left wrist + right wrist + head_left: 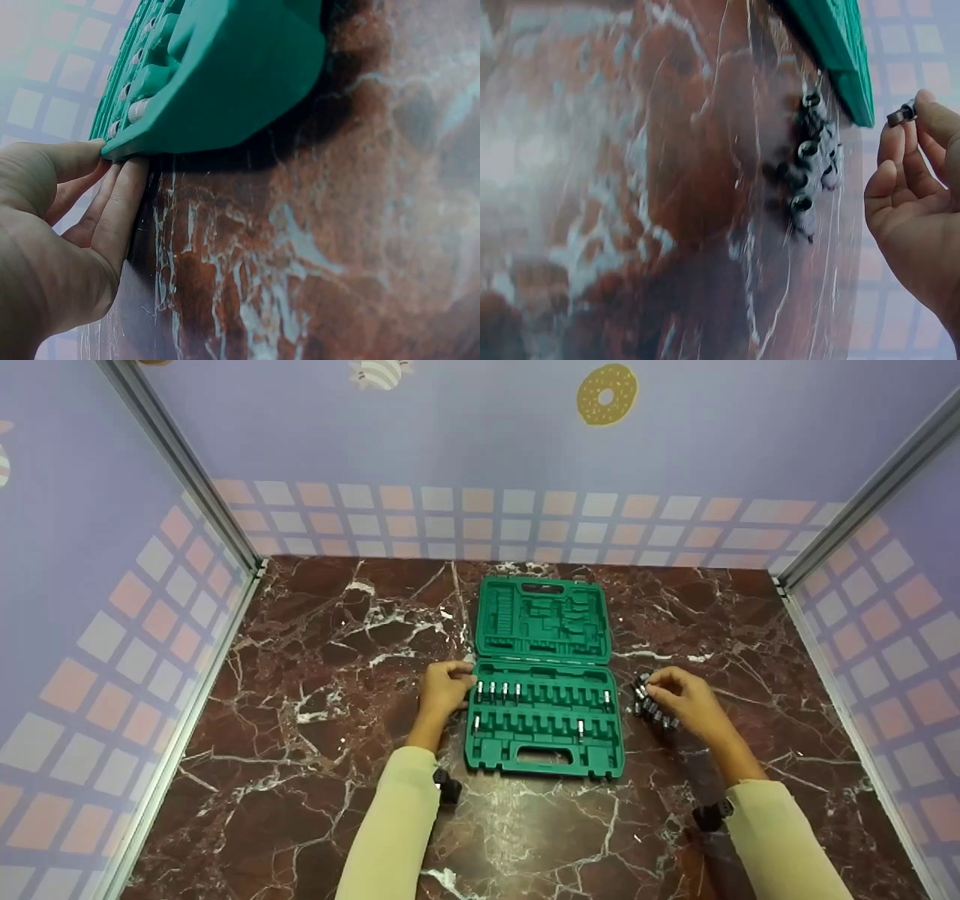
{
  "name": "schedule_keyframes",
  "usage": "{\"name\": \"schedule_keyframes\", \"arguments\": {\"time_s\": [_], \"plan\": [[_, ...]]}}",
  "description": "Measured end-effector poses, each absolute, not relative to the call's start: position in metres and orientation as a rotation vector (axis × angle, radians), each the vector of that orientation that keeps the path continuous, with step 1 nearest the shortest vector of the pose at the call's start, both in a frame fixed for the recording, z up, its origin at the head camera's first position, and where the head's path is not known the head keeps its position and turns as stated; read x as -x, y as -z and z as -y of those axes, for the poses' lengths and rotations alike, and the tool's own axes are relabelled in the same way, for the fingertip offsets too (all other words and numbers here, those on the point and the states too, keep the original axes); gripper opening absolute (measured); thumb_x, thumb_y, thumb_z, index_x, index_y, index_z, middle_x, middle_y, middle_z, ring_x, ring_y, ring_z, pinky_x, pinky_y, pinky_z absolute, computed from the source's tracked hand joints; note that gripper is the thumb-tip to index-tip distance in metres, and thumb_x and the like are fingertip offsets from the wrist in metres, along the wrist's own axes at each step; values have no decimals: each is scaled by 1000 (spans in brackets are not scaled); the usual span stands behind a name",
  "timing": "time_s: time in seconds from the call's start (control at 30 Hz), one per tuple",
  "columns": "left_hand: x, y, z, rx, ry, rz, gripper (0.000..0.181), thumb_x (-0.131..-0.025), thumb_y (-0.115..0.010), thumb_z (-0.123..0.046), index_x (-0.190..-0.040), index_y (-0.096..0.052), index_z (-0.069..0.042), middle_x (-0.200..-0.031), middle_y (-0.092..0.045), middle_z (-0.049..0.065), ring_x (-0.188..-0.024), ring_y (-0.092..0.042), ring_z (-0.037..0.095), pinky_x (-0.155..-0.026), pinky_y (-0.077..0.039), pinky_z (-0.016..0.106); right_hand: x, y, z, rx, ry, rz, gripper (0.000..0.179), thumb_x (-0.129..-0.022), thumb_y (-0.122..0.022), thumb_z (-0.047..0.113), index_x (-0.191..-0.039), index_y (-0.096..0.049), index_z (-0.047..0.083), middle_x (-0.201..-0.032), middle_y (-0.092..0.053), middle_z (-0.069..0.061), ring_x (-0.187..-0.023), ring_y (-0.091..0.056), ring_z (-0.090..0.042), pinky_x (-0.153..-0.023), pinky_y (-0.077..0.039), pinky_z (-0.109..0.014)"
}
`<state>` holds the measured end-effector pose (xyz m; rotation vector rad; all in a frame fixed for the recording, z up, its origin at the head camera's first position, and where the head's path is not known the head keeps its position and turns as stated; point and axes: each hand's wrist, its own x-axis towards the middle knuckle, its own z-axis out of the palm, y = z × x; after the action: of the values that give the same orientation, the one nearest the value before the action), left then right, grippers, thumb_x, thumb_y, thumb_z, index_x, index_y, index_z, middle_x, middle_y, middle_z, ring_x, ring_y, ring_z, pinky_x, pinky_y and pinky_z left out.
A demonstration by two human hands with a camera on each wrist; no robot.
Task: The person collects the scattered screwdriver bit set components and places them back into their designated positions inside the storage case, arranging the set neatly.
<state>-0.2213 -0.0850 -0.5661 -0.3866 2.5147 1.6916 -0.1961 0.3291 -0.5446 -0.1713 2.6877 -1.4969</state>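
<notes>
A green plastic tool case [491,751] lies unfolded on the table, its lid with moulded slots toward the back wall. Several chrome socket bits [505,690] stand in slots of the near half, most at the upper left. My left hand [444,690] grips the case's left rim between thumb and fingers, as the left wrist view shows. Right of the case, my right hand [682,701] is over a loose pile of socket bits [808,150]. In the right wrist view, its thumb and fingers pinch one small socket bit [902,114], held above the pile.
Dark red marbled table [337,780] extends around the case. Purple panels with a checkered band enclose it at the back [480,450], left [60,547] and right [915,555]. A small black wrist camera [448,787] sits on each forearm.
</notes>
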Motion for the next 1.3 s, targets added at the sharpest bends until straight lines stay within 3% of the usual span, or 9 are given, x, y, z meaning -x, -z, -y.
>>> {"name": "schedule_keyframes", "arguments": {"time_s": [0.17,0.4,0.77,1.1,1.3], "plan": [[221,566,85,381,-1691,-2520,19,-94,-74,-13,-112,-81,-15,-103,-77,7,-85,-74,21,-60,-63,32,190,523,-309,209,1532,-2626,23,-101,-64,4,-116,-64,-14,-99,-67,-18,-78,-59,-9,-67,-52,-26],[221,567,84,383,-1706,-2520,19,-95,-74,-12,-112,-81,-15,-103,-77,8,-84,-74,22,-60,-63,32,202,546,-300,207,1683,-2496,29,-101,-66,10,-119,-62,-12,-95,-67,-2,-81,-63,-12,-71,-56,-28],[221,567,84,389,-1689,-2525,19,-94,-74,-12,-112,-81,-15,-104,-76,9,-85,-73,23,-59,-63,31,206,548,-264,285,1756,-2407,25,-99,-69,8,-113,-64,-12,-90,-68,-1,-79,-65,-10,-70,-58,-27],[221,565,85,394,-1687,-2511,21,-95,-75,-13,-115,-80,-15,-106,-75,9,-88,-74,24,-62,-64,34,212,548,-226,405,1709,-2373,26,-98,-70,5,-116,-65,-12,-102,-71,-19,-84,-69,-10,-76,-62,-33],[222,565,84,395,-1690,-2519,20,-94,-75,-12,-114,-80,-14,-105,-77,8,-84,-74,23,-60,-63,32,216,548,-207,449,1592,-2410,19,-98,-70,7,-112,-68,-6,-103,-72,-20,-88,-70,-12,-78,-62,-30]]}}
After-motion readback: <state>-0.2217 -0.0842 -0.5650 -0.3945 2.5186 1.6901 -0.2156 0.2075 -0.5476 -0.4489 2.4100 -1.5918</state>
